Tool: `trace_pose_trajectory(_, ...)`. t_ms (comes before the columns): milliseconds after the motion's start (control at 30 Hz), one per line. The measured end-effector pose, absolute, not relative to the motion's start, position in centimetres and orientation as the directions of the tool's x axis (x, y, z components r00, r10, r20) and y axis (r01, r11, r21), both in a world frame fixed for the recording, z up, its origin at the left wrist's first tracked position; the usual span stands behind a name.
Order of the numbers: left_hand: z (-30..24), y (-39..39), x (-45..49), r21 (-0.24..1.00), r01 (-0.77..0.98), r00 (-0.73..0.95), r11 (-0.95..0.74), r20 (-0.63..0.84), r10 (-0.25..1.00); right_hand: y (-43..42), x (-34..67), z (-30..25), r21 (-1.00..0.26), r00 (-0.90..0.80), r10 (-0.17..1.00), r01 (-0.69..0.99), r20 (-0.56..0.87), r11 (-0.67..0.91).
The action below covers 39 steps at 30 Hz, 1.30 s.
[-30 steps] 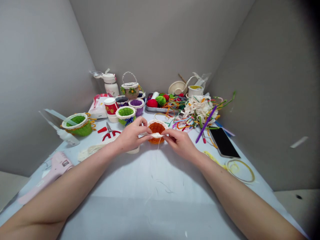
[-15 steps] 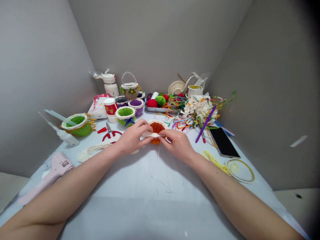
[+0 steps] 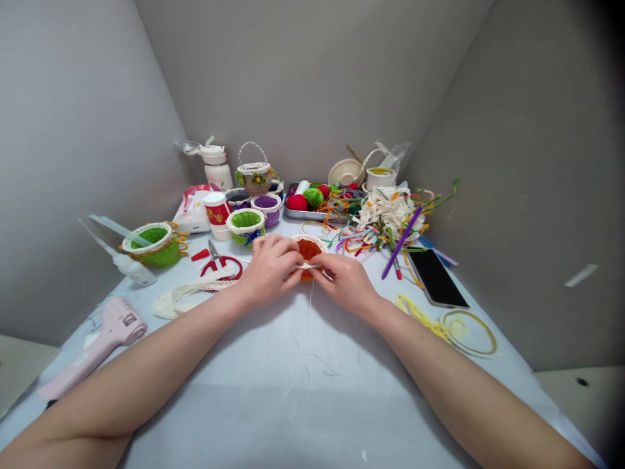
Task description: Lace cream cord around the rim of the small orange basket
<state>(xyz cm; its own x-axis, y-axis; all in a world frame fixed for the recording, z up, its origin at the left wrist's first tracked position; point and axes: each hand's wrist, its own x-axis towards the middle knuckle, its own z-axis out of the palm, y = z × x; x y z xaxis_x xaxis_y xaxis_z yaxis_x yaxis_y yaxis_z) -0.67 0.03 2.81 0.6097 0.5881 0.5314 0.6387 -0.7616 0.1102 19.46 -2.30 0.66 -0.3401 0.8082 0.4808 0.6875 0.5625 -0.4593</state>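
Between my two hands is a short stretch of white lace trim (image 3: 307, 266), held in front of a small orange woven basket (image 3: 309, 248) with a white lace rim. My left hand (image 3: 274, 268) pinches the trim at its left part, fingers closed. At the right end, my right hand (image 3: 346, 279) pinches it between thumb and forefinger. A thin white thread (image 3: 311, 294) hangs from the trim onto the table. The fingers hide much of the basket's front. Left of my left hand lie red-handled scissors (image 3: 222, 267) and a loose length of lace (image 3: 170, 302).
A pink glue gun (image 3: 100, 345), a glue bottle (image 3: 134, 270) and a green basket (image 3: 156, 246) are on the left. Small baskets (image 3: 245, 225) and a yarn tray (image 3: 312, 213) stand behind. On the right are yarn scraps (image 3: 388, 212), a phone (image 3: 437, 277) and a yellow hoop (image 3: 471, 333).
My left hand has shifted right along the trim, closer to my right hand, so less trim shows between them. My right hand has stayed nearly still.
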Motion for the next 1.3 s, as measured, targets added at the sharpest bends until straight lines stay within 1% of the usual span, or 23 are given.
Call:
trace_pose_trajectory(167, 2.4, 0.0, -0.6, 0.163, 0.627, 0.614, -0.762, 0.498, 0.612, -2.3, 19.5, 0.6, -0.471, -0.339, 0.805, 0.674, 0.487, 0.569)
trace_pose_trajectory(433, 2.1, -0.2, -0.3, 0.229, 0.63, 0.569, -0.742, 0.515, 0.641, -2.3, 19.7, 0.6, -0.485, -0.303, 0.822, 0.689, 0.482, 0.538)
trace_pose_trajectory(800, 1.6, 0.3, -0.2, 0.269, 0.627, 0.532, -0.731, 0.538, 0.654, -2.4, 20.1, 0.6, -0.502, -0.295, 0.837, 0.691, 0.461, 0.52)
trace_pose_trajectory(1033, 1.5, 0.1, -0.1, 0.351, 0.605, 0.503, -0.714, 0.527, 0.685, -2.2, 20.5, 0.6, -0.527, -0.296, 0.841, 0.672, 0.453, 0.52)
trace_pose_trajectory(1200, 1.4, 0.0, 0.0, 0.393, 0.597, 0.482, -0.7, 0.522, 0.704, -3.1, 20.1, 1.3, -0.565, -0.22, 0.828, 0.638, 0.516, 0.522)
trace_pose_trajectory(1300, 1.4, 0.1, -0.1, 0.413, 0.589, 0.47, -0.694, 0.524, 0.711, -3.9, 19.7, 1.6, -0.558, -0.216, 0.803, 0.619, 0.555, 0.552)
